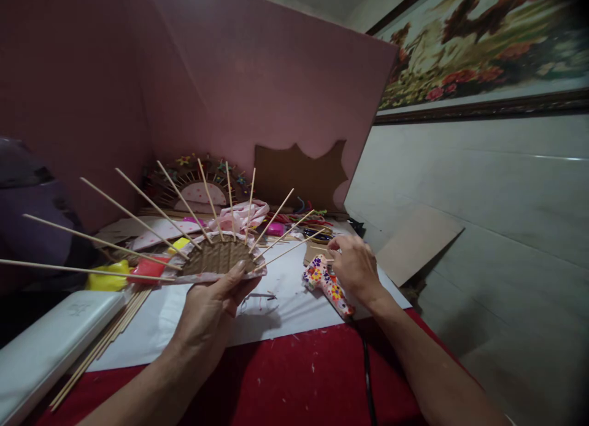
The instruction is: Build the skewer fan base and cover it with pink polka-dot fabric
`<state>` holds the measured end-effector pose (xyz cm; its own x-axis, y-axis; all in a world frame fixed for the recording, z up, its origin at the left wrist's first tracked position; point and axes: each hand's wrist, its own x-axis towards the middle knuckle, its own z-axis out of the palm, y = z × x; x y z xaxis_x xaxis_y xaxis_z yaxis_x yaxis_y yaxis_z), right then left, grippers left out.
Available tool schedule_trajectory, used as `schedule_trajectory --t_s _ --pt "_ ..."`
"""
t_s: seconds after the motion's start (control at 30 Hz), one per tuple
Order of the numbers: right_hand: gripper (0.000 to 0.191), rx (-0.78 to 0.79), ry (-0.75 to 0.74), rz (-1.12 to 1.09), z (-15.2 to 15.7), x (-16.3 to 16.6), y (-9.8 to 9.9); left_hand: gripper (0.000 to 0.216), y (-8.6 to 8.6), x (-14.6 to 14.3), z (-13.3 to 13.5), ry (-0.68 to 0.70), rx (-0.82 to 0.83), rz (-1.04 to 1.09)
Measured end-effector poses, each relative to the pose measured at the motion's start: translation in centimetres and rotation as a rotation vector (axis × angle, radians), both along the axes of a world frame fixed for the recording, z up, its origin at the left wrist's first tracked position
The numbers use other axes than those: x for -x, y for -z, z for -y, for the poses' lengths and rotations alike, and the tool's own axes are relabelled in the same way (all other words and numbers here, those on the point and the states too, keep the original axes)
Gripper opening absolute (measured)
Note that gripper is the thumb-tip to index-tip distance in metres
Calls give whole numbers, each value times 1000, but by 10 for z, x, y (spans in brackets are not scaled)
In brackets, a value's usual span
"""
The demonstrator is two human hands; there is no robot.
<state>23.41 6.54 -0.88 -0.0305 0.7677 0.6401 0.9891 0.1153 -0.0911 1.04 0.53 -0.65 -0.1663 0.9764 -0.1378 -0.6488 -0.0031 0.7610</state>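
Observation:
My left hand [216, 309] grips a half-round cardboard piece [214, 257] by its lower edge, thumb on the face. The piece has a pale fabric rim, and several thin wooden sticks [172, 183] fan out from its curved side. To the right, my right hand [356, 263] is closed with its fingertips pinched together, just above and beside a flower-patterned glue gun [326, 282]. What those fingertips hold, if anything, is too small to make out. The glue gun lies on a white sheet [294, 300], its black cord [367, 358] running toward me.
A white box [59, 334] and loose wooden sticks [110, 331] lie at left. Yellow [108, 275] and red packets [147, 268] sit behind them. Pink cloth [242, 214], a decorated fan shape [202, 196] and cut cardboard [299, 174] stand farther back. A cardboard sheet [418, 239] leans right.

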Motion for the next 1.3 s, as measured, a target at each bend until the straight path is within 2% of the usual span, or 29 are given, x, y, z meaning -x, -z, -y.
schedule_trajectory --t_s 0.23,0.43,0.57,0.67,0.87,1.0,1.2,1.3 --pt "17 111 187 33 -15 -14 6 11 -2 -2 1 -2 14 24" --pt "15 142 162 2 -25 -23 17 9 -2 -2 3 14 9 11" --pt "15 107 131 -68 -26 -21 16 10 -1 -1 3 12 20 30" --pt "14 54 55 -128 -25 -17 13 11 -1 -1 2 0 1 24" --pt "9 2 -201 -172 -14 5 13 9 -2 0 2 -47 -54 12" --pt "9 29 -403 -187 -5 26 18 5 -3 -1 2 -36 -42 26" --pt "14 83 -558 -139 9 48 13 7 0 0 1 -4 -50 37" --pt "14 108 -672 -335 21 52 8 7 1 0 1 67 -54 77"
